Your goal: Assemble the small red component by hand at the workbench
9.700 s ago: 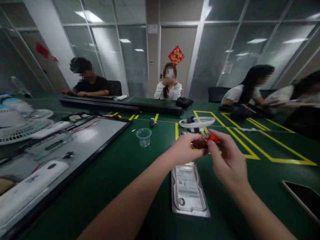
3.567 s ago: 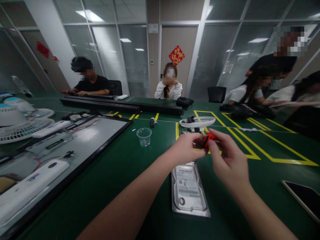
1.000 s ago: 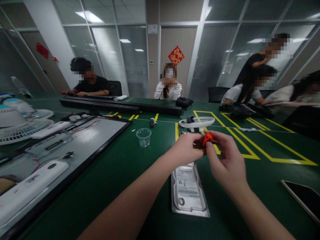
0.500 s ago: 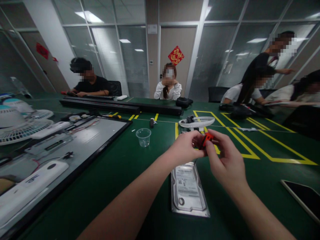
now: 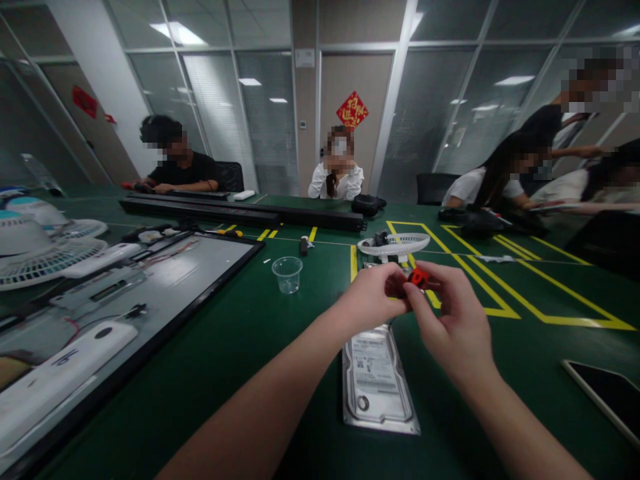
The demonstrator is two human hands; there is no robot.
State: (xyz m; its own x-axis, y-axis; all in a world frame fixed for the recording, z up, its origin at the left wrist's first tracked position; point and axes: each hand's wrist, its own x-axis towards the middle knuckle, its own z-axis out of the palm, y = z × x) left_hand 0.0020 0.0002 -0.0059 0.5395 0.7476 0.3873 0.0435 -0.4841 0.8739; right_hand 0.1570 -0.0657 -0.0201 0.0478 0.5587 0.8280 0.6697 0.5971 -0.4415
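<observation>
A small red-and-black piece (image 5: 418, 277) is pinched between my two hands above the table. My left hand (image 5: 373, 297) closes on it from the left, its fingertips partly hidden. From the other side, the thumb and fingers of my right hand (image 5: 453, 310) are closed on its red part. Too little of the piece shows to tell its kind. Below my hands a silver hard drive (image 5: 375, 373) lies label side up, its far end covered by my left hand. A clear plastic cup (image 5: 287, 275) stands to the left.
Left lies a large black-framed panel (image 5: 200, 267) bearing white parts and wires. White fan parts (image 5: 55, 257) are at far left. Beyond my hands is a white ring-shaped grille (image 5: 400, 244). Long black bars (image 5: 240, 210) cross the back. A phone (image 5: 607, 393) rests right. Several people are around the table.
The red-and-black piece has turned in my fingers, so less of its black side shows. My arms stay nearly in place. At the right, a standing person has shifted further right.
</observation>
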